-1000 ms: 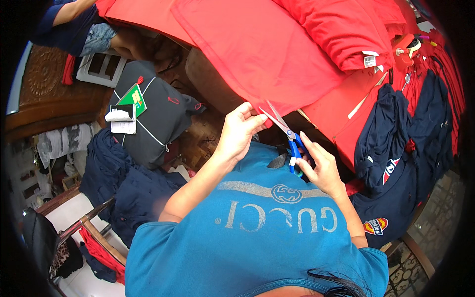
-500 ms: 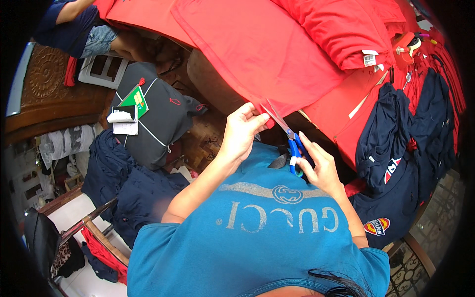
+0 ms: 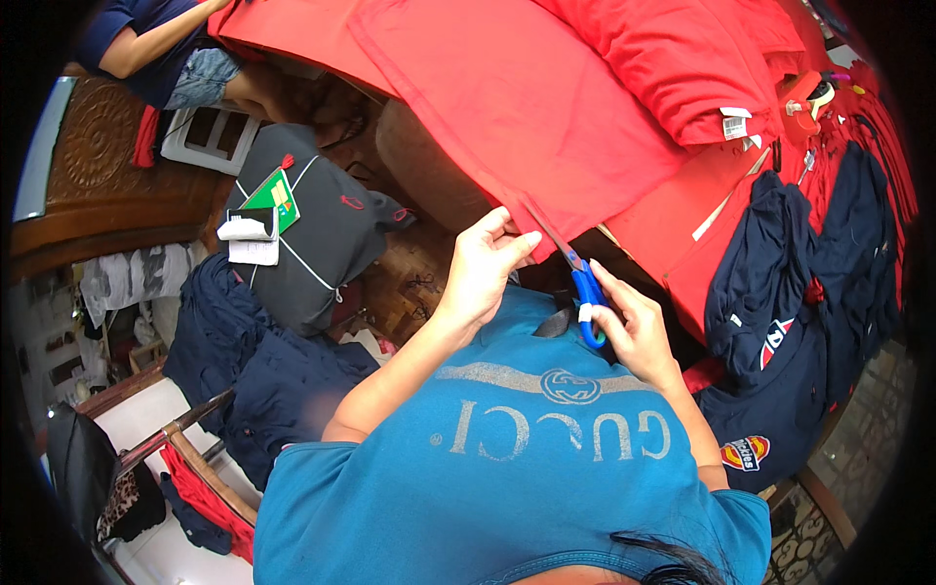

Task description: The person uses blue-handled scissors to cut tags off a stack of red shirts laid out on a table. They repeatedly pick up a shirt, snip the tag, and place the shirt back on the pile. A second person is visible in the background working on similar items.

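My left hand pinches red fabric edge; right hand grips blue-handled scissors, blades nearly shut on hem

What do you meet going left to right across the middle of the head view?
Carved wooden panel → dark bundle tied with white string → left hand on the red fabric's edge → blue-handled scissors → right hand → navy garments.
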Tool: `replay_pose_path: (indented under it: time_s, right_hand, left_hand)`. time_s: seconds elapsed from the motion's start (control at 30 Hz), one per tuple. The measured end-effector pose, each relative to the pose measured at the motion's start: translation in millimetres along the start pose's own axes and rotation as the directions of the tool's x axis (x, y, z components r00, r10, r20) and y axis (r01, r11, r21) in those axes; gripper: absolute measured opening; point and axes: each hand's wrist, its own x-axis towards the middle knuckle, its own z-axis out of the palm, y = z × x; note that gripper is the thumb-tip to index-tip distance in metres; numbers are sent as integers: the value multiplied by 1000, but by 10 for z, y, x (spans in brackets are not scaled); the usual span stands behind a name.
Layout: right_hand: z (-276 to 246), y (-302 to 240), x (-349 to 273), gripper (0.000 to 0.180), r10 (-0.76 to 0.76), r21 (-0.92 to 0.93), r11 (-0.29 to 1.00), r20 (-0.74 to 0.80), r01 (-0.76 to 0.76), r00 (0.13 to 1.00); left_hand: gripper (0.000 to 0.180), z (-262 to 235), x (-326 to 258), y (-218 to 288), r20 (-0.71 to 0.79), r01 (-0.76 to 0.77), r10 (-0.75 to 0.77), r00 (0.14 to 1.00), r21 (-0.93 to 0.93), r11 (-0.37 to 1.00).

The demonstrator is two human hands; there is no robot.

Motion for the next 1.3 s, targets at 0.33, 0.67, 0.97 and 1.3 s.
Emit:
replay_pose_path:
  time_s: [0.33,0.67,0.97,1.3]
  right_hand:
    - [-130,-119,171,50,310,613,694,220,-378,925]
    - [150,-231,725,69,-465,-304,795,251,525,849]
    - [-111,-269,1642,46,-380,67,923,-1,379,925]
    - [-2260,1263,1237,23,116,443,737,-827,510,550]
  left_hand:
    - [36,-155,55,-104,18,47,-48,999,37,998]
    - [28,-266,27,-249,67,98,-94,993,-60,993]
    - [29,-290,138,-254,-172,-17,1,985,-93,996]
    - [61,-524,847,-504,-256,18,-7,967,41,999]
